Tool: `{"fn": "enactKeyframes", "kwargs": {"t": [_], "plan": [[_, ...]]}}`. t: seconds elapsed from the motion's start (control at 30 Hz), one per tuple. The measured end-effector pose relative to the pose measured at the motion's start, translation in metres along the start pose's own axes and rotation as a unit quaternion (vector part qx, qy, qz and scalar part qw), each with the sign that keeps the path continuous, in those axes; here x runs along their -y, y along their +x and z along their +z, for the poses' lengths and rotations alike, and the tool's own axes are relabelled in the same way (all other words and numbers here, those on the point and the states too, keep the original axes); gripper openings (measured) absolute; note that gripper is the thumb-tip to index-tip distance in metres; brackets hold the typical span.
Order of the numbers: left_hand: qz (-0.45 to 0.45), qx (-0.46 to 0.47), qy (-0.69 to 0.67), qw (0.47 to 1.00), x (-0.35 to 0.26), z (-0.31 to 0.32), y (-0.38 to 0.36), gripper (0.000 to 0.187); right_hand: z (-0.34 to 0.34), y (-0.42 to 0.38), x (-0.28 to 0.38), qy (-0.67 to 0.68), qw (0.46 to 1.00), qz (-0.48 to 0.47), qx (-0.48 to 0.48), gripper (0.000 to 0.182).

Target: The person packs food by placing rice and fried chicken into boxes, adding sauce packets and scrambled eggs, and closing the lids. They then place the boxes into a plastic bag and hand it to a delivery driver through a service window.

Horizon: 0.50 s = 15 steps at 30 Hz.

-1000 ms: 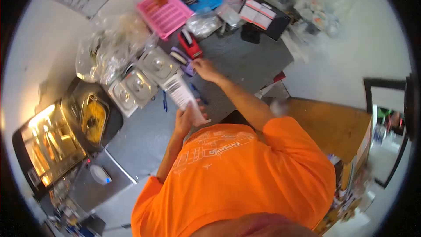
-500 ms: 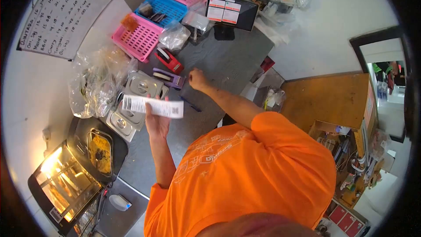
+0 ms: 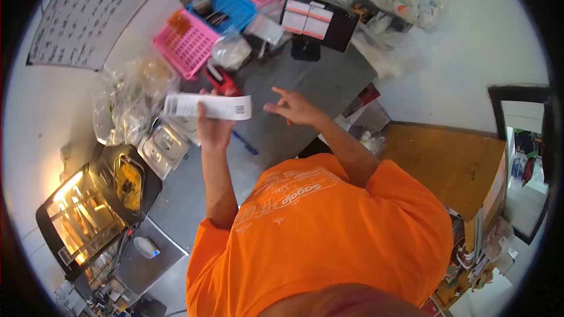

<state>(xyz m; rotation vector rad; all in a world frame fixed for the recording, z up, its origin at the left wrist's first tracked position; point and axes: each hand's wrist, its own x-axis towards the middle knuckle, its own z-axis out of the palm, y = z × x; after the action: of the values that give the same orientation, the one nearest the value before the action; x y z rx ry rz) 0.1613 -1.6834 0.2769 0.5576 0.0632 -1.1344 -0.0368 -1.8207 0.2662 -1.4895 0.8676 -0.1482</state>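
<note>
My left hand (image 3: 214, 132) is closed on a long white printed receipt (image 3: 223, 107), thumb on its face. The paper lies across the hand, with dark print at its left end and a square code at its right. Behind it a red tape dispenser (image 3: 227, 86) is partly covered. To the right, over the dark counter (image 3: 276, 135), my right hand (image 3: 296, 108) holds nothing, with fingers apart and the index finger stretched out. A blue pen (image 3: 244, 142) lies on the counter below and right of the receipt.
Pink (image 3: 191, 47) and blue baskets (image 3: 226, 7), plastic bags (image 3: 231, 51) and a tablet (image 3: 317, 22) on a stand line the back. Steel lidded containers (image 3: 165, 145) and a lit warmer cabinet (image 3: 85, 217) are at left. A wooden surface (image 3: 443, 158) stands at right.
The left hand has carried the receipt farther over the counter, toward the tape dispensers. The right hand has shifted right and its curled fingers have opened out. The camera view has tilted slightly.
</note>
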Motion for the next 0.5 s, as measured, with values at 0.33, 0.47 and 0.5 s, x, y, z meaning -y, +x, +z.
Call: {"fn": "enactKeyframes", "kwargs": {"t": [0.33,0.47,0.5], "plan": [[0.096,-0.122,0.077,0.985,0.039,0.022,0.003,0.048,-0.178,0.098,-0.009,-0.474,0.833,0.013,-0.285,0.081],[0.101,-0.148,0.075,0.981,0.054,0.028,0.006,0.046,-0.188,0.105,-0.013,-0.46,0.846,0.01,-0.269,0.08],[0.098,-0.156,0.081,0.98,0.055,0.031,0.007,0.046,-0.186,0.102,-0.013,-0.452,0.84,-0.032,-0.298,0.08]]}}
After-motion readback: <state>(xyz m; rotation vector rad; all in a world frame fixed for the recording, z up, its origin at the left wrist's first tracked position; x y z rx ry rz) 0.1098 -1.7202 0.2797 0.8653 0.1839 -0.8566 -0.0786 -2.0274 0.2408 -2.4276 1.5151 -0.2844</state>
